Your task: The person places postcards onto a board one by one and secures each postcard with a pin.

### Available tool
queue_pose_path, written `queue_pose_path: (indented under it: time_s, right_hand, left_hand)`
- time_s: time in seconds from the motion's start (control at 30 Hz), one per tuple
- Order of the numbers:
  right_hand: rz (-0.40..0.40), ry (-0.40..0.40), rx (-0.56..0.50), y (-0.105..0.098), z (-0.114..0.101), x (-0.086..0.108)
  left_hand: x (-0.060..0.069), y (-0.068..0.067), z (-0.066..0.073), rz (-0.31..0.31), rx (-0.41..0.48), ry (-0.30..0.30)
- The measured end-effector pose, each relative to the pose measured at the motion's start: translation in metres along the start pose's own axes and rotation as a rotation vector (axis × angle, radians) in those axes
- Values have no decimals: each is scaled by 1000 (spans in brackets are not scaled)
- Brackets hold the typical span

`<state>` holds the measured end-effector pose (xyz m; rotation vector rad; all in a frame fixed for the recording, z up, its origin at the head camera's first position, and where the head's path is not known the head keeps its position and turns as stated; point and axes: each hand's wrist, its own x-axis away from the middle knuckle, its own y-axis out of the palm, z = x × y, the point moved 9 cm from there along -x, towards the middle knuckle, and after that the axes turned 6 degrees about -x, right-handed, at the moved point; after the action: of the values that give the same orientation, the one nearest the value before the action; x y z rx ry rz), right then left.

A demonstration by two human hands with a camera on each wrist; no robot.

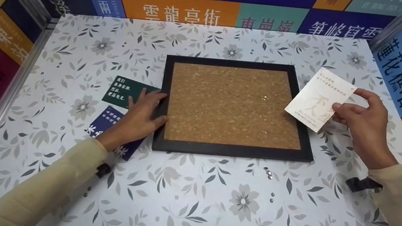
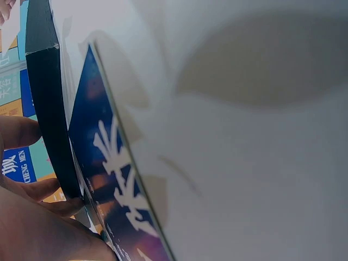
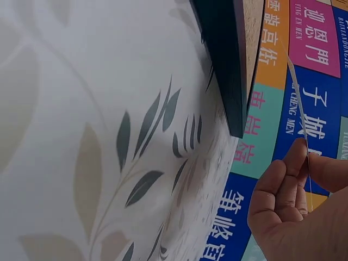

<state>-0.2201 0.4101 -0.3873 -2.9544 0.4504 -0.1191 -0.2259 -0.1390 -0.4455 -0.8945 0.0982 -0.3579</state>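
A cork board (image 1: 231,104) in a black frame lies on the table. At its left side my left hand (image 1: 141,113) rests with fingers spread, fingertips and thumb touching the frame's edge (image 2: 46,92). Partly under that hand are a green card (image 1: 119,91) with white writing and a dark blue card (image 1: 130,150), the latter also seen in the left wrist view. My right hand (image 1: 365,123) pinches a cream-white card (image 1: 318,98) between thumb and fingers. That card is tilted above the board's right edge, and shows edge-on in the right wrist view.
Small shiny silver pieces (image 1: 268,173) lie below the board, too small to identify. The table (image 1: 192,207) wears a floral cover. Colourful panels with Chinese writing (image 1: 180,11) border its back and sides.
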Motion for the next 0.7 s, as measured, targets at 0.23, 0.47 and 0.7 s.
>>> queue_pose_path:
  time_s: [0.23, 0.47, 0.7]
  right_hand:
    - [-46, 15, -47, 16, 1, -1]
    - [-91, 65, -193, 35, 3, -3]
    - [-152, 120, -203, 58, 5, 0]
  left_hand:
    - [3, -3, 9, -11, -7, -26]
    - [1, -1, 2, 7, 9, 14]
    - [-2, 3, -7, 18, 9, 25]
